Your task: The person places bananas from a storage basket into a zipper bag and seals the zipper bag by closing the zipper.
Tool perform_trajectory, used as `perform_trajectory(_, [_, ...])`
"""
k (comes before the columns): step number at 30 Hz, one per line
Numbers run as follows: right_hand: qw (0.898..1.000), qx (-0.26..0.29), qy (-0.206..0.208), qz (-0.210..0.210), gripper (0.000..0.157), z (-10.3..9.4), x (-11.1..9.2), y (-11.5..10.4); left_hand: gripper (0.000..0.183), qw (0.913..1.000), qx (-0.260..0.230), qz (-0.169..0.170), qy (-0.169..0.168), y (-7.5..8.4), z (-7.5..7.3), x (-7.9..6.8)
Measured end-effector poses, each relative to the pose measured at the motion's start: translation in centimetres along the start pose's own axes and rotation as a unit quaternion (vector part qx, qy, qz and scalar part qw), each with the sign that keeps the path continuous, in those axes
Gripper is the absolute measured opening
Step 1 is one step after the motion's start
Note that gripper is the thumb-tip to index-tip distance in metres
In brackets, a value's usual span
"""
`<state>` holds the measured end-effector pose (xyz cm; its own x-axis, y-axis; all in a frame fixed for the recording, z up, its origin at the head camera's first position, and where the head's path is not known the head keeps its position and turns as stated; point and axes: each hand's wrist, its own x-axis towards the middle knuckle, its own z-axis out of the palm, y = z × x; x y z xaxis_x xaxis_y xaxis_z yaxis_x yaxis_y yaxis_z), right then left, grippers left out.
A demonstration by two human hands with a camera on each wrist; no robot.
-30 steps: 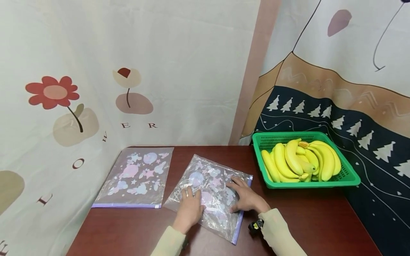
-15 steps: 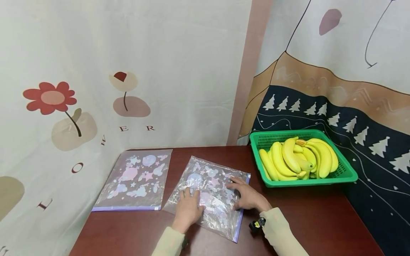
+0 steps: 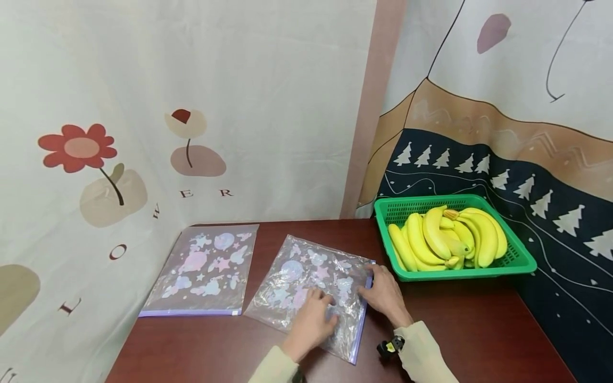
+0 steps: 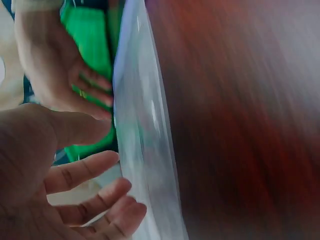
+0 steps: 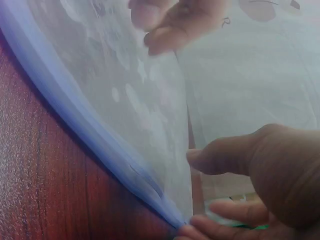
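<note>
A clear zip bag (image 3: 282, 287) printed with pastel stars and planets lies slanted on the table, its purple zip edge (image 3: 359, 330) toward the right. Over its middle hovers or rests my left hand (image 3: 313, 322), fingers relaxed and holding nothing; contact is unclear. My right hand (image 3: 383, 295) is at the zip's far corner. In the right wrist view its fingertips (image 5: 200, 227) touch the end of the blue-purple zip (image 5: 100, 145), and the thumb stands apart from them. The left wrist view shows the left hand (image 4: 65, 175) with loosely bent fingers near the bag's side (image 4: 145, 125).
A second matching zip bag (image 3: 201, 266) lies flat on the left, zip side nearest. At the back right stands a green basket (image 3: 519, 263) filled with several bananas (image 3: 436, 234). Printed cloth (image 3: 287, 106) hangs behind the dark red-brown table (image 3: 182, 346).
My left hand has slid right across the bag toward the zip side. My right hand has shifted slightly right, from the bag's face to its zip edge.
</note>
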<state>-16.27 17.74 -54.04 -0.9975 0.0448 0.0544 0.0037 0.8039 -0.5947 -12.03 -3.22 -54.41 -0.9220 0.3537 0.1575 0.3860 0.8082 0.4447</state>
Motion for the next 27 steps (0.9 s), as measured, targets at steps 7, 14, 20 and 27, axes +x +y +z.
perform_trajectory(7, [0.995,-0.047,-0.004,0.083,0.064,-0.2,-0.2,0.1,0.036,0.9975,0.040,0.042,-0.039,3.1,1.8,0.5])
perform_trajectory(14, [0.988,-0.064,-0.057,0.125,0.043,0.0,-0.3,-0.1,0.066,0.9909,0.114,0.041,-0.058,4.1,2.7,1.2])
perform_trajectory(20, [0.988,-0.067,-0.066,0.125,0.048,0.0,-0.3,-0.1,0.048,0.9894,0.121,0.040,-0.069,4.3,2.8,1.2])
perform_trajectory(27, [0.987,-0.071,-0.063,0.131,0.042,-0.1,-0.4,-0.2,0.014,0.9924,0.087,0.057,-0.067,3.8,2.7,1.3])
